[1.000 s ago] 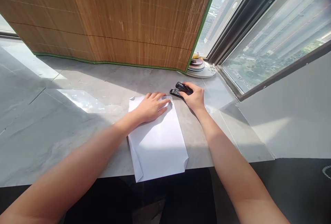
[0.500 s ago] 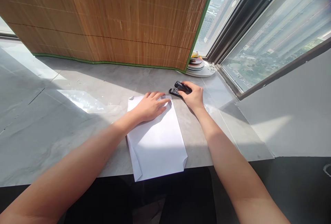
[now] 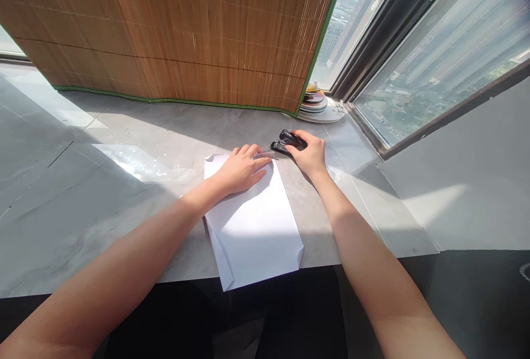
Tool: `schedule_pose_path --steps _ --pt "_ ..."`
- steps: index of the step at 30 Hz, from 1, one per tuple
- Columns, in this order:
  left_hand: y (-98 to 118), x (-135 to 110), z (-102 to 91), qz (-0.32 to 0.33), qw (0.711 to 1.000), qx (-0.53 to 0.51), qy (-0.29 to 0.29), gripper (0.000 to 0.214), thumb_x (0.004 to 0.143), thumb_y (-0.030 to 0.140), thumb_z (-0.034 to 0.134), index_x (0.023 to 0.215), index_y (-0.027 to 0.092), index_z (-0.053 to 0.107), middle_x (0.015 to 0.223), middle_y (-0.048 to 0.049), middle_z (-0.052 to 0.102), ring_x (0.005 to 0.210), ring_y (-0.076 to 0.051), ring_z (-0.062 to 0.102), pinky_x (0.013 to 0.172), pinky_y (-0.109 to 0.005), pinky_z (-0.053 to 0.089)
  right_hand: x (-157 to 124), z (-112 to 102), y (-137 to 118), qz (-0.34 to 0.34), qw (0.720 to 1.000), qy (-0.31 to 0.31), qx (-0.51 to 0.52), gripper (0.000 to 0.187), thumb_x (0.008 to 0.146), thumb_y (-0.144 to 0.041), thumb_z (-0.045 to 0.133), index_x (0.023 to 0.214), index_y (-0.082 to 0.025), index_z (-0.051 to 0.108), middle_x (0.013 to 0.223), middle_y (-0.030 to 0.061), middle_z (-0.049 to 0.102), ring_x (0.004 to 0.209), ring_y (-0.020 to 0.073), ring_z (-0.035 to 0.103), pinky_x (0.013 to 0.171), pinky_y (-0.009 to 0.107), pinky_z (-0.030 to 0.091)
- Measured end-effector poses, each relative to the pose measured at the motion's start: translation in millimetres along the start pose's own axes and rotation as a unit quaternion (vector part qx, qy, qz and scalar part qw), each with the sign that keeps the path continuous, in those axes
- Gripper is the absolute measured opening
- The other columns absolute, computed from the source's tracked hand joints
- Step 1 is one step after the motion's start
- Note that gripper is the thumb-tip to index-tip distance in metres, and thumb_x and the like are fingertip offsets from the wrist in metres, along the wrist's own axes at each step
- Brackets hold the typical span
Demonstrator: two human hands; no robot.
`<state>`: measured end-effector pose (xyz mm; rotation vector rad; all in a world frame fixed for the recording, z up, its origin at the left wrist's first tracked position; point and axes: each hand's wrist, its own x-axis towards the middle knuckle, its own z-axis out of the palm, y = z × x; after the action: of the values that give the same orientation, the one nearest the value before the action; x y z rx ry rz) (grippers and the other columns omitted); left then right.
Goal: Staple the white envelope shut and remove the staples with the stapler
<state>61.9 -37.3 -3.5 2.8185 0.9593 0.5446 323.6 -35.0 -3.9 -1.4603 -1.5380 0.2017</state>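
Note:
A folded stack of white paper (image 3: 253, 226) lies on the grey stone sill (image 3: 103, 204), its near end hanging over the front edge. My left hand (image 3: 240, 170) lies flat on the paper's far end, fingers stretched toward the far right corner. My right hand (image 3: 311, 153) is closed over a black stapler (image 3: 287, 143) that sits at that corner, its jaw at the paper's edge.
A clear plastic sheet (image 3: 132, 161) lies on the sill left of the paper. A bamboo blind (image 3: 186, 33) hangs along the back. A stack of plates (image 3: 317, 106) stands in the window corner. A grey wall panel (image 3: 467, 182) rises on the right.
The paper's near end has swung slightly to the right. Both hands stay at the far right corner, almost unmoved.

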Motion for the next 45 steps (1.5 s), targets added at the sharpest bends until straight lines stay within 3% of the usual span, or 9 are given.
schedule_pose_path --steps 7,12,16,19,22,25,33,45 --pt "1 4 0.2 -0.040 0.998 -0.046 0.011 0.032 0.106 0.024 0.059 0.138 0.024 0.063 0.126 -0.0099 0.071 0.113 -0.030 0.065 0.099 -0.044 0.052 0 1 3 -0.001 1.000 -0.010 -0.004 0.035 0.078 -0.032 0.081 0.111 -0.020 0.083 0.116 0.0095 0.084 0.107 0.0326 0.078 0.106 0.049 0.062" --pt "3 6 -6.4 -0.050 0.997 -0.059 0.015 0.029 0.109 0.017 0.051 0.134 0.024 0.062 0.122 -0.0084 0.074 0.109 -0.028 0.069 0.097 -0.042 0.052 1 -4 -6 -0.024 0.999 -0.009 -0.023 0.036 0.082 -0.034 0.081 0.116 -0.021 0.081 0.120 0.0107 0.082 0.115 0.0347 0.074 0.113 0.054 0.057" --pt "2 7 -7.3 -0.093 0.985 -0.100 0.105 0.027 0.109 0.017 0.050 0.134 0.024 0.060 0.121 -0.0084 0.074 0.100 -0.024 0.071 0.087 -0.038 0.054 -5 -11 -27 -0.079 0.996 0.019 -0.027 0.034 0.094 -0.042 0.074 0.124 -0.028 0.077 0.128 0.0098 0.078 0.128 0.0367 0.066 0.117 0.061 0.053" --pt "-2 7 -4.8 -0.101 0.973 -0.112 0.173 0.020 0.111 0.021 0.049 0.123 0.024 0.065 0.118 -0.0081 0.073 0.097 -0.022 0.071 0.082 -0.035 0.055 -13 -7 -39 -0.085 0.994 -0.042 0.048 0.032 0.101 -0.046 0.064 0.125 -0.029 0.076 0.118 0.0080 0.078 0.115 0.0308 0.071 0.104 0.051 0.061" --pt "-4 7 -3.0 -0.094 0.968 -0.112 0.203 0.020 0.113 0.026 0.048 0.115 0.023 0.068 0.111 -0.0068 0.071 0.092 -0.020 0.069 0.079 -0.034 0.055 -21 4 -44 -0.075 0.981 -0.122 0.130 0.038 0.096 -0.047 0.068 0.126 -0.026 0.075 0.115 0.0078 0.078 0.103 0.0262 0.074 0.094 0.043 0.064" --pt "-3 6 -2.8 -0.089 0.966 -0.110 0.217 0.022 0.114 0.028 0.047 0.114 0.023 0.069 0.108 -0.0065 0.070 0.088 -0.019 0.068 0.075 -0.033 0.054 -23 12 -46 -0.054 0.969 -0.163 0.178 0.036 0.092 -0.047 0.071 0.119 -0.023 0.076 0.114 0.0079 0.079 0.100 0.0252 0.075 0.093 0.042 0.065" --pt "0 5 -4.2 -0.073 0.967 -0.103 0.219 0.019 0.111 0.020 0.049 0.111 0.023 0.068 0.108 -0.0062 0.069 0.084 -0.018 0.066 0.071 -0.032 0.051 -21 15 -41 -0.017 0.964 -0.147 0.219 0.021 0.085 -0.037 0.069 0.098 -0.022 0.077 0.100 0.0059 0.080 0.092 0.0242 0.075 0.084 0.039 0.065" --pt "0 5 -1.3 -0.054 0.961 -0.107 0.248 0.020 0.112 0.021 0.049 0.111 0.023 0.069 0.105 -0.0052 0.069 0.082 -0.016 0.065 0.069 -0.030 0.049 -20 16 -41 -0.026 0.965 -0.136 0.224 0.023 0.083 -0.034 0.073 0.102 -0.023 0.080 0.104 0.0057 0.081 0.095 0.0234 0.075 0.086 0.039 0.064"
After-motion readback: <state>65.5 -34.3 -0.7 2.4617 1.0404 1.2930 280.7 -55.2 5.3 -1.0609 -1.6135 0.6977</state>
